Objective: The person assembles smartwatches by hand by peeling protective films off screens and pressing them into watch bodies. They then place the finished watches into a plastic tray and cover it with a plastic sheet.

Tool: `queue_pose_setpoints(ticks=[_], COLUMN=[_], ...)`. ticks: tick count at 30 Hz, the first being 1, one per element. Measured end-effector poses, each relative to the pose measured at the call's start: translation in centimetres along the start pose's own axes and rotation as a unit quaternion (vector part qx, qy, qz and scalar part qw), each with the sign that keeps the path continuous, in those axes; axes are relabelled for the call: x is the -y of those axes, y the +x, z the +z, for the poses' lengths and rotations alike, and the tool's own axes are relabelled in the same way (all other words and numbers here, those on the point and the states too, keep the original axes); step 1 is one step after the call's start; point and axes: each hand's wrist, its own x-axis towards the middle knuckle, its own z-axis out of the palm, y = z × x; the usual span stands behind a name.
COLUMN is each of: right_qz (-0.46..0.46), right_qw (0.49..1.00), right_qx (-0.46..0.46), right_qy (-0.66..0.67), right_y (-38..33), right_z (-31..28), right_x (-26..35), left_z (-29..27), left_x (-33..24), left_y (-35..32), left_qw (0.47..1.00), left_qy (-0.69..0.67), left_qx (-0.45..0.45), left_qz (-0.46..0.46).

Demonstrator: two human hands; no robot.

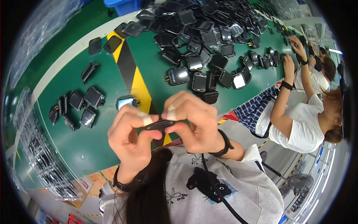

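Observation:
Between my left hand (130, 140) and my right hand (194, 121), a thin black flat piece (159, 125) is seen nearly edge-on. It looks like a watch-sized cover, though its exact kind does not show. Each hand pinches one end between thumb and bent forefinger, and both wear pale finger wraps. Just beyond my left hand lies a square watch-like module (126, 101) with a lit screen, partly hidden by my fingers. Farther off on the right, several similar black modules (179, 75) lie on the green table (123, 84).
A large heap of black square covers (201, 28) fills the far side. Several black modules (94, 97) sit at the left, beside stacked clear plastic trays (44, 160). Yellow-black tape (140, 84) crosses the table. At the right, a co-worker (298, 119) reaches over the table.

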Motion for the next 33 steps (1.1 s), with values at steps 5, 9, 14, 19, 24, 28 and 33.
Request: queue_pose_setpoints(ticks=[5,9,14,19,24,28,33], right_qz=[0.018,0.117,0.092,0.098,0.056,0.079,0.11], right_qw=[0.999,0.993,0.983,0.967,0.996,0.995,0.993], right_qx=[-0.024,0.018,-0.055,-0.035,0.022,0.006,0.03], right_qy=[0.017,0.0,-0.15,-0.231,-0.071,-0.059,-0.04], right_y=[-1.8,-2.3,-3.2,-3.2,-3.3,-2.8,-3.6], right_z=[0.6,-1.2,-4.4,-6.1,-4.2,-3.6,-3.2], right_x=[-0.8,-0.5,0.7,1.5,0.9,1.3,1.4], left_z=[0.5,0.9,0.7,1.7,3.5,3.0,2.4], left_x=[1.2,1.3,1.3,-0.5,-1.7,-1.6,-1.5], left_y=[-0.9,-0.9,-0.4,0.3,-0.2,-0.3,-0.1], left_qw=[1.0,0.996,0.982,0.981,0.991,0.981,0.967], left_qy=[0.021,-0.026,0.032,0.158,0.128,0.189,0.226], left_qx=[-0.023,-0.006,0.004,0.081,0.016,0.043,0.119], left_qz=[-0.001,-0.082,-0.184,-0.084,-0.036,0.011,0.006])
